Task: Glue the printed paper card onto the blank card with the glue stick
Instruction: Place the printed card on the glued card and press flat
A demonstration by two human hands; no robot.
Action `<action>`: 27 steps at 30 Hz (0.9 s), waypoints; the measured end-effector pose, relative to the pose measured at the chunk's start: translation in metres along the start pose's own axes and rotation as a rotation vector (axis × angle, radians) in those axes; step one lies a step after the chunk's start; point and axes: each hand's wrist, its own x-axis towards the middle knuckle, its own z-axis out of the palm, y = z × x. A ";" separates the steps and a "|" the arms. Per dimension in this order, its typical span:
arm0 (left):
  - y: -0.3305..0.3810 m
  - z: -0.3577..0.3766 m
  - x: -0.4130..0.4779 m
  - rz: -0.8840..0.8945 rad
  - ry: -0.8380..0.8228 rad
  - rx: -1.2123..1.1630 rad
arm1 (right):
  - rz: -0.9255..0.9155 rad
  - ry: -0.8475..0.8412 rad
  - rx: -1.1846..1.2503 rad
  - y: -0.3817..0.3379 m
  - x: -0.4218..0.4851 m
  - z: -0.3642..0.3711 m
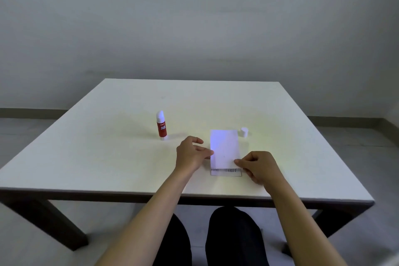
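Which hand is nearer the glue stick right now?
Left. The left hand sits just right of the upright glue stick; the right hand is farther, across the card.

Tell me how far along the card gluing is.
Glue looks applied: the glue stick stands uncapped, its cap set apart on the table. In hand: the left hand and right hand are laying a white card over another, whose printed strip shows at the near edge. Left: aligning, pressing flat, recapping.
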 end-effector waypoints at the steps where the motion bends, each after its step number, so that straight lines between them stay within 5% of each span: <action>1: 0.000 -0.001 0.000 0.004 -0.007 0.014 | -0.003 -0.001 -0.032 0.001 -0.001 0.000; 27: -0.003 0.008 -0.006 0.141 -0.011 0.337 | -0.079 -0.011 -0.448 -0.003 -0.005 0.008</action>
